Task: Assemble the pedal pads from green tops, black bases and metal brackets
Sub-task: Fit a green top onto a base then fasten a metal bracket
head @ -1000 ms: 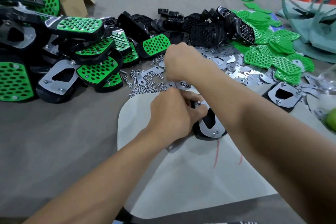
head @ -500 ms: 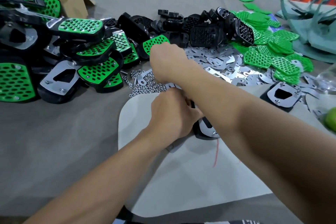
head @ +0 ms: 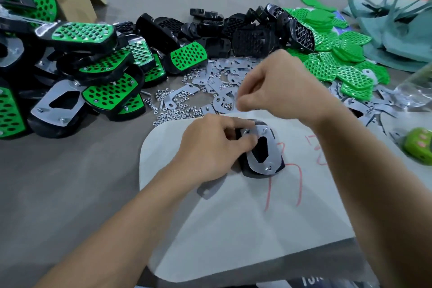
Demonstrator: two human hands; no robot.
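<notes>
Left hand (head: 217, 147) is gripping stiff, likely light pedal pad (head: 263, 163) by its 9 o'clock rim on white sheet (head: 233, 229); right hand (head: 280, 91), at 12 o'clock, is pinching closed, contents too blurred to tell.

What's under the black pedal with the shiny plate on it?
The pedal pad lies on a white sheet with red marks. Its underside is hidden. The left hand covers its left edge.
</notes>
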